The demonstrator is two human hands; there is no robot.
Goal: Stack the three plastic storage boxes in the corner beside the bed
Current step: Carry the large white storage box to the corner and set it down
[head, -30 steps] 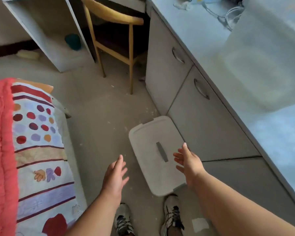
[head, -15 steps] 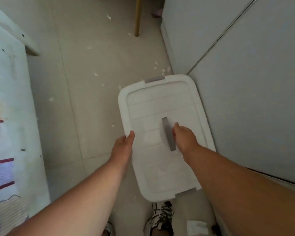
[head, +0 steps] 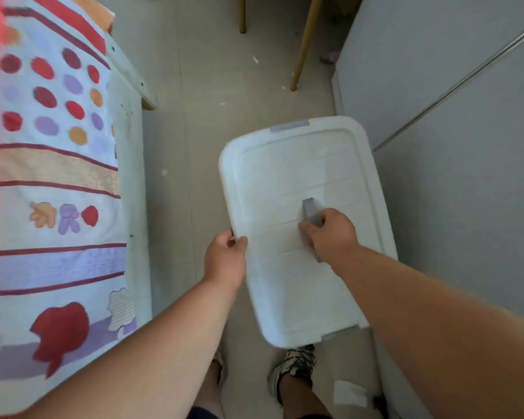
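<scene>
One white plastic storage box (head: 288, 176) with a lid lies in front of me, between the bed and the cabinets. A grey handle (head: 310, 211) runs along the middle of its lid, and grey clips sit at its far and near ends. My right hand (head: 330, 234) is closed around the grey handle. My left hand (head: 224, 258) grips the box's left rim, thumb on top of the lid. No other storage box is in view.
The bed (head: 58, 192) with a patterned cover and white frame fills the left side. Grey cabinet doors (head: 466, 146) stand close on the right. Wooden chair legs (head: 303, 46) rise at the far end of the floor strip. My shoes (head: 297, 364) are below the box.
Both hands reached down to the box. My right hand has closed around the lid handle and my left thumb now lies over the rim. The view has swung back towards the bed.
</scene>
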